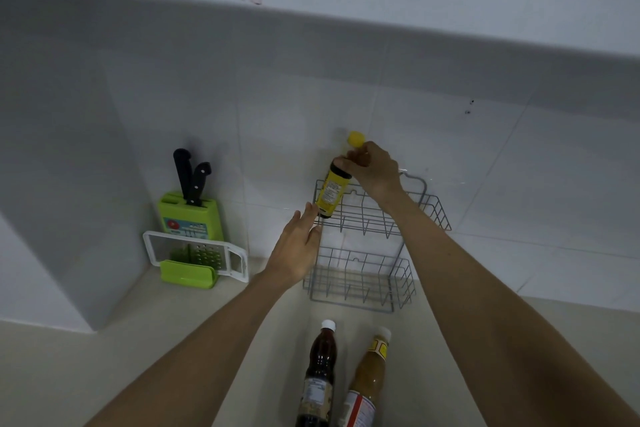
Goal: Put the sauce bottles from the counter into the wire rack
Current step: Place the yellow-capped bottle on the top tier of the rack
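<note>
Against the tiled wall, a two-tier wire rack (377, 239) hangs at the middle of view. At 12 o'clock from its upper basket, the right hand (372, 168) grips the neck of a yellow-capped bottle (332, 192), tilted, its base at the basket's left front edge. The left hand (298, 246) is open, fingers extended, fingertips touching the bottle's lower end at the rack's left side. At 6 o'clock of the rack, a dark sauce bottle (320, 374) and an amber sauce bottle (367, 381) stand on the counter (138, 374). At 9 o'clock sit a green knife block (190, 215) and a grater (197, 255).
</note>
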Demonstrator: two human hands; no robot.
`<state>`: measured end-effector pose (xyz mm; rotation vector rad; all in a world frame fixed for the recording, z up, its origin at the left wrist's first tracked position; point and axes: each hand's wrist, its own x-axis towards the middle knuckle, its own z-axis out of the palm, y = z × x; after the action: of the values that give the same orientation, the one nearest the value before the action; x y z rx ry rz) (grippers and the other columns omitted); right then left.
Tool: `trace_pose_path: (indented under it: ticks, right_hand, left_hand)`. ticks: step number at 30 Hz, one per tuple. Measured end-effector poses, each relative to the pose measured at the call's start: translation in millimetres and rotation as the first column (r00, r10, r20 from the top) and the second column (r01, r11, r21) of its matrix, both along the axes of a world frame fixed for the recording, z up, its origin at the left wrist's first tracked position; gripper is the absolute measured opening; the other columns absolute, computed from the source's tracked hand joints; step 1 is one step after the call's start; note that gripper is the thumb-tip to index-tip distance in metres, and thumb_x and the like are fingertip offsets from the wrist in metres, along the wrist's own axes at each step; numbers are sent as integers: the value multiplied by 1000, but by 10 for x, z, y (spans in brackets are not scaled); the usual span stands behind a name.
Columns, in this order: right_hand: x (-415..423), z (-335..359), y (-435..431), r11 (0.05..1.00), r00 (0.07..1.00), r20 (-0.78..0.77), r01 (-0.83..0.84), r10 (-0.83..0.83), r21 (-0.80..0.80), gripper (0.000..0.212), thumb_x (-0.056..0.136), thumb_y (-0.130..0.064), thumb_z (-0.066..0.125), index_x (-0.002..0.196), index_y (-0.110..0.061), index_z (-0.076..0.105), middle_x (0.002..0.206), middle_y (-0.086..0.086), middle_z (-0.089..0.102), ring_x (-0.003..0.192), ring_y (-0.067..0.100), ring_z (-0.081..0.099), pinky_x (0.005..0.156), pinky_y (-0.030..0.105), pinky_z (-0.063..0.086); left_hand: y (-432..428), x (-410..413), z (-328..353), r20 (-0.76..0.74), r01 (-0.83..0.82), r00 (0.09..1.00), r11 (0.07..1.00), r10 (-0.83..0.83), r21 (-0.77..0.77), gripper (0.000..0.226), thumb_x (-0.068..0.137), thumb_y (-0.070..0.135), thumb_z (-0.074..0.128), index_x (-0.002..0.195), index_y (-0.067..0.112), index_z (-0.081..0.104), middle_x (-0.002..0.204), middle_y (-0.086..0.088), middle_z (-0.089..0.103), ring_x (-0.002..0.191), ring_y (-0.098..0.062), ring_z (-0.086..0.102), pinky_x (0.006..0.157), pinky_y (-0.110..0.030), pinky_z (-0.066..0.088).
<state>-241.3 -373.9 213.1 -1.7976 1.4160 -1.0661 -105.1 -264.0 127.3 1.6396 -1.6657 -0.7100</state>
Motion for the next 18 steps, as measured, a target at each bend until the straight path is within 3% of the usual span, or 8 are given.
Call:
trace_pose_path:
  ticks: [2, 6, 8, 11, 14, 18]
  right_hand:
    - [36, 26, -5, 997, 995, -55, -79, 80, 26, 39, 82, -34, 72, 110, -10, 59, 106, 2, 64, 96, 16, 59, 69, 13, 43]
    - [96, 33, -35, 998, 994, -98, -56, 54, -9, 36, 78, -42, 74, 101, -16, 61, 92, 0, 66, 84, 20, 64, 76, 36, 57]
    - [123, 14, -24, 999, 992, -126, -2, -3, -37, 44, 69, -57, 74, 92, -20, 62, 86, -4, 66, 81, 20, 67, 73, 39, 58]
    - [168, 21, -12, 1000, 984, -177, -12, 11, -5, 62, 65, -69, 69, 96, -17, 57, 97, 4, 66, 86, 24, 68, 72, 47, 59]
    - [160, 40, -6, 995, 960, -263, -83, 94, 52, 61, 77, -63, 63, 111, -14, 49, 110, 8, 62, 93, 28, 64, 77, 47, 57]
    - [87, -118, 37, 975, 976, -140, -139, 164, 173, 54, 87, -48, 61, 125, -16, 42, 113, 12, 60, 96, 30, 64, 80, 47, 58]
  left_hand:
    - [-11, 12, -11, 7, 5, 1000, 1000, -5, 0, 50, 103, 26, 24, 151, 26, 11, 159, 4, 13, 148, -18, 5, 120, -36, 8]
    - [-11, 31, 11, 31, 12, 999, 1000, -12, -10, 49, 103, 25, 25, 150, 24, 12, 159, 2, 15, 148, -21, 6, 119, -36, 10]
    - [-2, 41, 33, 46, 23, 999, 1000, -22, -9, 49, 103, 25, 25, 150, 22, 13, 159, 0, 15, 148, -21, 7, 119, -34, 10]
    - [5, 56, 64, 63, 36, 997, 999, -35, -8, 49, 103, 24, 26, 150, 20, 14, 159, -2, 17, 148, -22, 9, 118, -32, 12]
    - [5, 71, 82, 55, 45, 997, 999, -45, 1, 49, 103, 24, 27, 150, 20, 15, 158, -3, 18, 148, -21, 12, 117, -31, 13]
    - [-5, 91, 100, -28, 78, 997, 996, -77, 48, 50, 102, 24, 30, 150, 19, 16, 158, -3, 20, 146, -18, 18, 115, -24, 15]
